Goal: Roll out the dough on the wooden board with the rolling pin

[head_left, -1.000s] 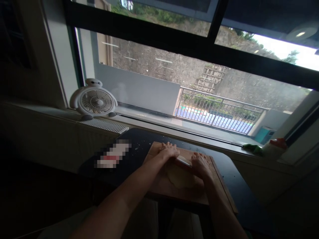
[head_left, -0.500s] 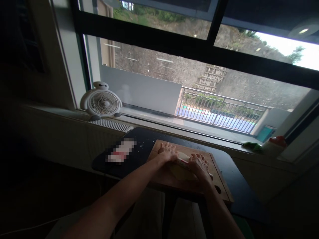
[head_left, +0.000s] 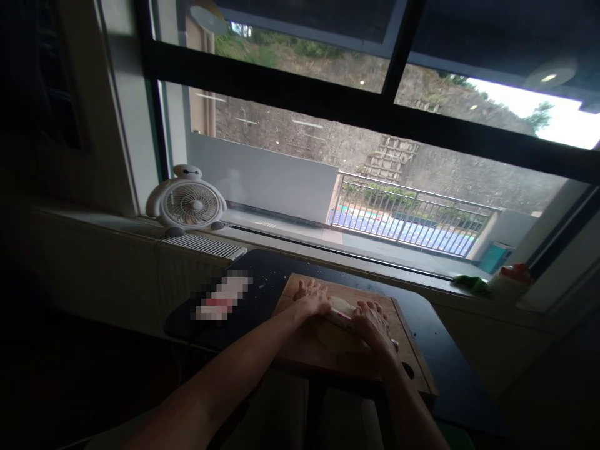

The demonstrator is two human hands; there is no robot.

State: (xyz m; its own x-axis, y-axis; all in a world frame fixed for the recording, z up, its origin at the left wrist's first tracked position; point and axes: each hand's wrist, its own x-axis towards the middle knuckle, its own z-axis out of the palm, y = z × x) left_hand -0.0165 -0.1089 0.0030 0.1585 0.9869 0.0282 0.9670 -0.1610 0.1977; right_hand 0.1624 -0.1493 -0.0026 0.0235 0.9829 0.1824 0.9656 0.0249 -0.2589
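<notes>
A slim rolling pin (head_left: pixel 340 318) with a printed band lies across a pale sheet of dough (head_left: pixel 338 338), on a wooden cutting board (head_left: pixel 403 325). My left hand (head_left: pixel 313 296) presses on the left part of the pin from above, its fingers stretched forward and spread. Over the right part rests my right hand (head_left: pixel 372 317), palm down, with its fingers reaching past the pin. One end of the pin pokes out beside my right wrist. Dough also shows beyond the pin, between the two hands. Both palms hide much of the pin.
The board sits on a dark table (head_left: pixel 443 340) by a window. A blurred-out white and red item (head_left: pixel 222 299) lies at the table's left. On the sill stand a white fan (head_left: pixel 191 203), a green cloth (head_left: pixel 470 284) and a red-topped container (head_left: pixel 510 282).
The view has tilted slightly up, so everything sits a little lower in the picture. Both hands stay on the rolling pin, with hardly any shift against the board.
</notes>
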